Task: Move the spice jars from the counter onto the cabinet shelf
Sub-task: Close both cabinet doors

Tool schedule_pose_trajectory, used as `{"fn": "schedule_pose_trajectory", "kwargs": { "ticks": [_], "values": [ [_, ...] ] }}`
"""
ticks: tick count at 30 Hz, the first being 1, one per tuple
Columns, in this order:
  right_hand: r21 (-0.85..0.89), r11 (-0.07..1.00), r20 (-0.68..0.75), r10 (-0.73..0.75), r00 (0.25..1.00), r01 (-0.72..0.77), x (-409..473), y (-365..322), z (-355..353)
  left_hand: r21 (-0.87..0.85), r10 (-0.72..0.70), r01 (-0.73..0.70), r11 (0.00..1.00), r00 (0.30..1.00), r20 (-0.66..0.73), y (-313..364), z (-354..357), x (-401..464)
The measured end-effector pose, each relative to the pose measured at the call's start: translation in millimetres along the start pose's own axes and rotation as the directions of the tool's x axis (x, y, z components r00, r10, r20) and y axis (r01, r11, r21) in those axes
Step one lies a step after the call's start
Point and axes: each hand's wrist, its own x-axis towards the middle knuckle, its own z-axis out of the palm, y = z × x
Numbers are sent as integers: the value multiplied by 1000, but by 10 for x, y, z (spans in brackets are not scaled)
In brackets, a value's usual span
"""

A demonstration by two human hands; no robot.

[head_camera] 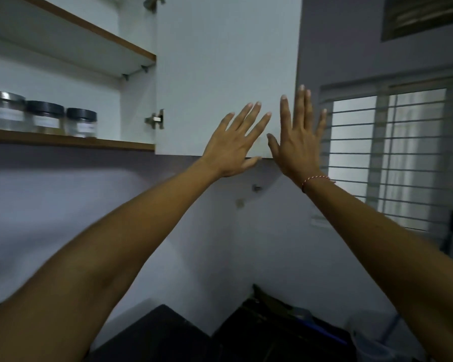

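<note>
Three spice jars stand side by side on the lower cabinet shelf (115, 146) at the left: one with a steel lid (4, 111) and two with black lids (45, 116) (81, 123). The white cabinet door (220, 61) hangs open to their right. My left hand (236, 142) lies flat on the door's lower right part, fingers straight, thumb under the bottom edge. My right hand (300, 137) is raised at the door's right edge with straight, spread fingers. Neither hand holds anything.
An upper shelf (94, 45) sits above the jars. A barred window (392, 158) is at the right. A dark counter (162, 335) with dark objects lies at the bottom. Hinges (156, 119) join the door to the cabinet.
</note>
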Motion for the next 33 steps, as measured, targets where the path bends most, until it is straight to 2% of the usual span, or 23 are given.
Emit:
{"fn": "schedule_pose_trajectory", "kwargs": {
  "ticks": [4,8,12,15,18,23,27,30,33],
  "values": [
    [124,980,112,139,984,-152,-101,248,51,-2,11,-11,1000,1000,28,374,99,280],
    [317,934,258,85,962,-167,-153,292,206,17,7,-7,1000,999,39,495,174,482],
    [603,739,292,146,945,-300,-100,193,316,42,30,-35,999,994,104,406,264,556],
    [730,585,279,220,935,-355,-79,74,370,-19,39,-37,999,991,127,359,293,561],
    [759,495,273,347,897,-423,-48,2,373,-75,34,-26,997,993,109,366,307,515],
    [735,545,184,412,892,-403,-77,-119,262,-117,50,-45,992,998,39,299,241,382],
    [758,523,145,448,882,-390,-87,-238,143,-293,50,-67,954,997,-64,159,104,220],
    [769,520,98,480,872,-372,-90,-357,32,-439,-92,48,897,993,-80,79,-22,87],
    [817,471,70,492,868,-333,-73,-525,-101,-585,-246,194,788,969,-9,31,-162,-18]
  ]
}}
